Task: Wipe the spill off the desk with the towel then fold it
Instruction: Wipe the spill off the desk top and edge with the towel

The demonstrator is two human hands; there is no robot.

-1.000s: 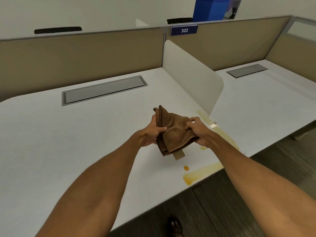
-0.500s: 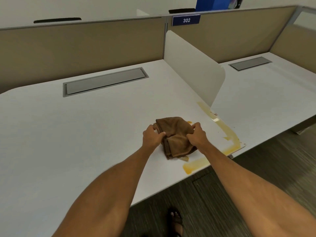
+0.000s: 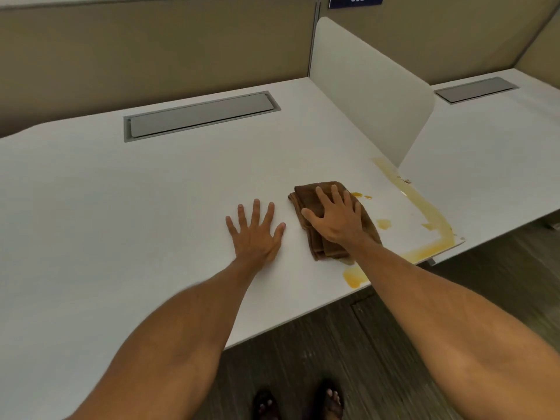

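While the right hand (image 3: 336,219) lies flat on the brown towel (image 3: 315,197), palm down with fingers spread rather than closed in a grip, the left hand (image 3: 257,234) rests open on the bare white bench (image 3: 121,207) just beside it, fingers fanned and holding nothing. The towel sits bunched in loose folds right of the frame's centre, near the front edge of the bench — its nearer end partly hidden under the right wrist. A yellow-orange spill (image 3: 424,213) runs in a band from the foot of the white divider panel (image 3: 372,86) down toward the right corner of the bench, then turns along the front edge toward lower centre, ending in a pool just below the towel. Small separate drops lie just right of the towel, one pair at its upper right corner and one blot at mid-height. The towel's lower edge appears to touch the pool, though the forearm hides the exact contact. In the upper left of the frame a grey recessed cable tray (image 3: 200,115) is set into the bench — a second one (image 3: 475,89) shows at the upper right, beyond the divider. Tan partition walls (image 3: 151,50) close the top of the frame, with a blue number plate (image 3: 356,0) at the upper edge. Two sandalled feet (image 3: 330,401) stand on the dark wood-grain floor (image 3: 394,344) at the bottom.
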